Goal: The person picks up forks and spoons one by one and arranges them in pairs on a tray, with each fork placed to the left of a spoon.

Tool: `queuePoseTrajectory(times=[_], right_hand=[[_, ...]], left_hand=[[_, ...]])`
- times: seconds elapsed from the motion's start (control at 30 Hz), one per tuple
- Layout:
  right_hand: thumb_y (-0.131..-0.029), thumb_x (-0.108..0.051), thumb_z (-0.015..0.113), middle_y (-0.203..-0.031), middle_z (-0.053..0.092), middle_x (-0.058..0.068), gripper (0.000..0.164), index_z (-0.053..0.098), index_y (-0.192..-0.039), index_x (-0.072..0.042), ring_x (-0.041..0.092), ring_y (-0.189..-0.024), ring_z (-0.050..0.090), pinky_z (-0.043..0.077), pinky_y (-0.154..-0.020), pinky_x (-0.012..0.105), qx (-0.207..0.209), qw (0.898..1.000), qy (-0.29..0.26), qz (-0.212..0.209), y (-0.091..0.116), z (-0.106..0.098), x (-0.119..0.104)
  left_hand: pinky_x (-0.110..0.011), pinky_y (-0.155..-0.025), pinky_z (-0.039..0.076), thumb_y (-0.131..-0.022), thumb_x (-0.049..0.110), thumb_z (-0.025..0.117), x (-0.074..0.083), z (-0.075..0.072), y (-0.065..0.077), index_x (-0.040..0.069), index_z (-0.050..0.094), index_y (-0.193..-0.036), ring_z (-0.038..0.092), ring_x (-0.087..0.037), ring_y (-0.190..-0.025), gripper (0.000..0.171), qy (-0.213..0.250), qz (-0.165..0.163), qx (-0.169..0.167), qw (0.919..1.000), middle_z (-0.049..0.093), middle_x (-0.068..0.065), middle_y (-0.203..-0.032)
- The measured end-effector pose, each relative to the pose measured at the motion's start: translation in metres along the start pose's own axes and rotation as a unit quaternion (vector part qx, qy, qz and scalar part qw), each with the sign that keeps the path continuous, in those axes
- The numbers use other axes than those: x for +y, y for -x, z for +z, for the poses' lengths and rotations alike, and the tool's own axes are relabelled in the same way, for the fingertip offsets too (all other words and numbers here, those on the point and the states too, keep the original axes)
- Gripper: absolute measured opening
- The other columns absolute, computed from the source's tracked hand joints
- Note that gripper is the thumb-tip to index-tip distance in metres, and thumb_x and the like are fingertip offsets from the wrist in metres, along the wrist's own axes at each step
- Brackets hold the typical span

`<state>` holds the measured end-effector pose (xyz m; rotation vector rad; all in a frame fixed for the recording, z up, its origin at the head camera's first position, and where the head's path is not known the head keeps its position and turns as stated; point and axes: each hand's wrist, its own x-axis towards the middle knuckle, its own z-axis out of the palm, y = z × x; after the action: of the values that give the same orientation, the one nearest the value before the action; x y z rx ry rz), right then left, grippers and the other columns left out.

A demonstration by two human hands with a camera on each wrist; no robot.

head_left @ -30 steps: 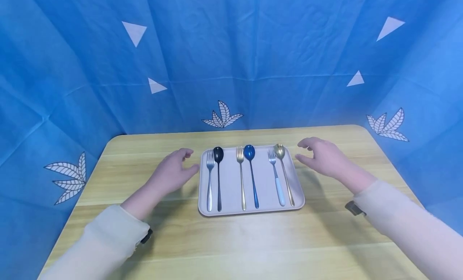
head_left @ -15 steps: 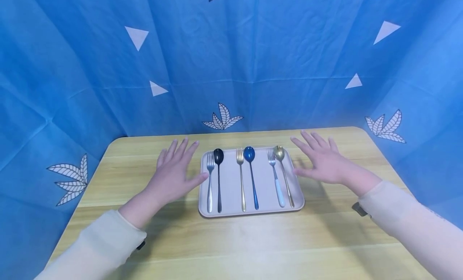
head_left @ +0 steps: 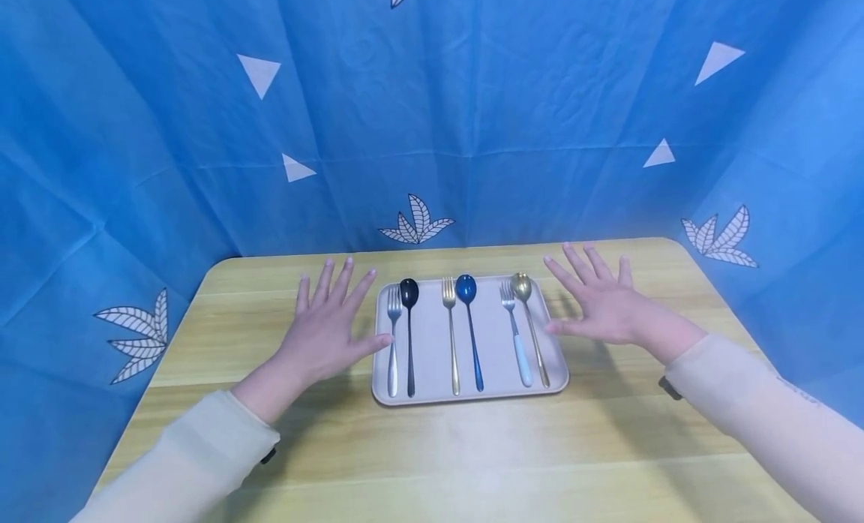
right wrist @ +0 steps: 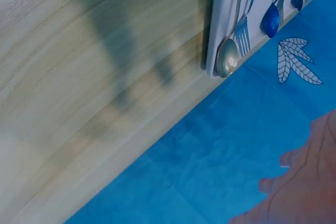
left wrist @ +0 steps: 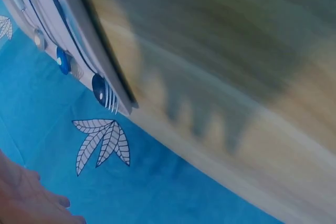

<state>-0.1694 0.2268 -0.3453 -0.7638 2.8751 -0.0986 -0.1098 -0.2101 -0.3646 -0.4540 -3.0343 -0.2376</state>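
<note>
A pale rectangular tray (head_left: pixel 430 358) holds forks and spoons laid in three pairs. On its left lie a silver fork (head_left: pixel 394 343) and a black spoon (head_left: pixel 409 293). A gold fork (head_left: pixel 452 335) and a blue spoon (head_left: pixel 466 289) occupy the middle. The right pair is a fork with a light blue handle (head_left: pixel 522 358) and a gold spoon (head_left: pixel 522 287). My left hand (head_left: pixel 322 335) hovers left of the tray, fingers spread, its thumb over the silver fork. To the right, my right hand (head_left: pixel 607 305) is spread too, its thumb near the tray's edge. Both hold nothing.
The tray stands on a light wooden table (head_left: pixel 432 448) with rounded back corners. A blue cloth (head_left: pixel 513 133) printed with leaves and triangles hangs behind the table and along both sides. Shadows of the hands fall on the wood.
Both hands were loosely curled beside the tray a second ago; their fingers have since straightened and fanned out. The left thumb has come over the tray's edge. The cutlery has stayed in place.
</note>
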Motion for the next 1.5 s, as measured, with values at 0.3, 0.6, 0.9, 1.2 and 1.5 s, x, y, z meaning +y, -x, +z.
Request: queuePoseTrajectory(times=[0.3,0.6,0.9,1.2,1.5], right_hand=[[-0.086,-0.076,0.052,-0.165,-0.014,0.014,0.105,-0.001,-0.161,-0.024,0.047,-0.147,-0.015,-0.02,-0.099,0.075,0.013,1.0,0.018,-0.001,-0.006,0.013,0.0],[-0.085,-0.08,0.048,-0.165,-0.015,0.014,0.107,-0.003,-0.161,-0.024,0.047,-0.147,-0.016,-0.021,-0.098,0.074,0.007,1.0,0.019,0.004,-0.006,0.013,0.0],[-0.086,-0.075,0.054,-0.165,-0.014,0.015,0.107,-0.003,-0.161,-0.024,0.047,-0.147,-0.017,-0.02,-0.098,0.076,0.007,1.0,0.016,0.004,-0.007,0.012,-0.004],[-0.086,-0.074,0.055,-0.165,-0.014,0.015,0.107,-0.002,-0.161,-0.023,0.046,-0.147,-0.018,-0.018,-0.099,0.076,0.01,1.0,0.01,0.009,-0.007,0.01,-0.004],[-0.087,-0.071,0.057,-0.165,-0.013,0.015,0.106,0.0,-0.161,-0.023,0.049,-0.147,-0.013,-0.017,-0.099,0.077,0.016,1.0,0.006,0.005,-0.005,0.012,-0.003]], left_hand=[[-0.061,-0.112,-0.018,-0.086,0.083,0.038,-0.002,0.011,0.004,0.027,0.008,-0.161,-0.011,-0.042,-0.15,0.099,-0.016,0.017,-0.006,0.9997,-0.004,-0.015,-0.166],[-0.066,-0.113,-0.009,-0.085,0.085,0.035,-0.002,0.017,0.005,0.028,0.006,-0.161,-0.008,-0.043,-0.15,0.1,-0.023,0.02,-0.005,0.9995,-0.003,-0.015,-0.166],[-0.061,-0.112,-0.017,-0.085,0.085,0.035,-0.002,0.016,0.004,0.028,0.006,-0.161,-0.013,-0.04,-0.15,0.1,-0.016,0.015,-0.007,0.9997,-0.006,-0.013,-0.166],[-0.067,-0.113,-0.01,-0.087,0.08,0.043,-0.004,0.016,0.002,0.027,0.005,-0.161,-0.01,-0.042,-0.15,0.099,-0.016,0.012,-0.006,0.9998,-0.01,-0.011,-0.166],[-0.066,-0.112,-0.012,-0.086,0.084,0.036,-0.004,0.018,0.003,0.025,0.008,-0.162,-0.013,-0.04,-0.15,0.1,-0.016,0.015,-0.003,0.9998,-0.006,-0.014,-0.166]])
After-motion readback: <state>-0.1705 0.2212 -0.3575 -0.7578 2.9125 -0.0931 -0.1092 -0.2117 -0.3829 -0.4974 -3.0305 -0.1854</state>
